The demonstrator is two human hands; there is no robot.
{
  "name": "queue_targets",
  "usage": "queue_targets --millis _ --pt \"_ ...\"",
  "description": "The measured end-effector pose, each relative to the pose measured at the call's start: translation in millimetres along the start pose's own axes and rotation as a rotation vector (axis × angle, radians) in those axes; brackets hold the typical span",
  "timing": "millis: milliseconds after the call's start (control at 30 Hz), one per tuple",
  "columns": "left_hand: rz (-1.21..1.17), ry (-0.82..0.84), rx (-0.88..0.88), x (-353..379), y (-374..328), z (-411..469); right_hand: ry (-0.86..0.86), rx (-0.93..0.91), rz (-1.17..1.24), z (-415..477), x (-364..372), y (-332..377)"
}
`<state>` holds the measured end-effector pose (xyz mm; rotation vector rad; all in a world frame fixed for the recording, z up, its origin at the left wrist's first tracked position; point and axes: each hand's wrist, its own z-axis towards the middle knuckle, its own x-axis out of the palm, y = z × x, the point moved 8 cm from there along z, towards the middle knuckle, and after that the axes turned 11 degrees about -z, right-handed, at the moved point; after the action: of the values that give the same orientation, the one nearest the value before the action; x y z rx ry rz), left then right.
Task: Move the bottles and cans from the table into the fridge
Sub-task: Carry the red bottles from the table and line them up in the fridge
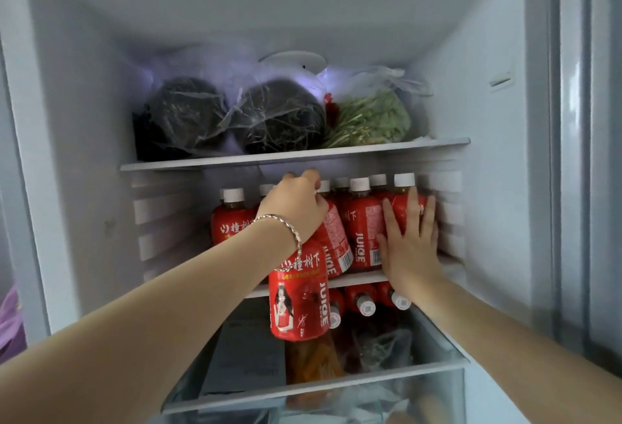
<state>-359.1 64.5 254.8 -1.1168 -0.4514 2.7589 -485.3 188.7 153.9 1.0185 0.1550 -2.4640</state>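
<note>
Juice bottles (361, 221) with red labels and white caps stood in a row on the middle shelf (367, 277) of the fridge (84, 120). Toward the row's left, the left hand (296, 208) was curled over the top of a front bottle (298, 299), whose body hung below the wrist, before the shelf edge. Further right, the right hand (409, 248) lay flat, fingers straight, against the rightmost bottles. Bagged vegetables (276, 117) filled the upper shelf (420, 146).

Bottles (361, 221) on shelf (363, 278) under bags (269, 117)
</note>
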Motion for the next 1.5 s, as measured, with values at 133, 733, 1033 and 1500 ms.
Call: queue_targets --millis 133,733,1033,1500 --pt "-0.001 -0.013 -0.003 0 1 -1 0.332 -0.089 0.093 14 17 -4" --pt "-0.031 -0.024 0.027 -8 7 -9 0.244 -0.068 0.785 -9 -18 73" --pt "-0.021 -0.230 0.212 -29 -20 -18 0.279 0.308 0.331 -8 4 37" --pt "-0.062 -0.290 0.473 -23 -70 -25 0.073 -0.124 0.985 -39 -47 67"
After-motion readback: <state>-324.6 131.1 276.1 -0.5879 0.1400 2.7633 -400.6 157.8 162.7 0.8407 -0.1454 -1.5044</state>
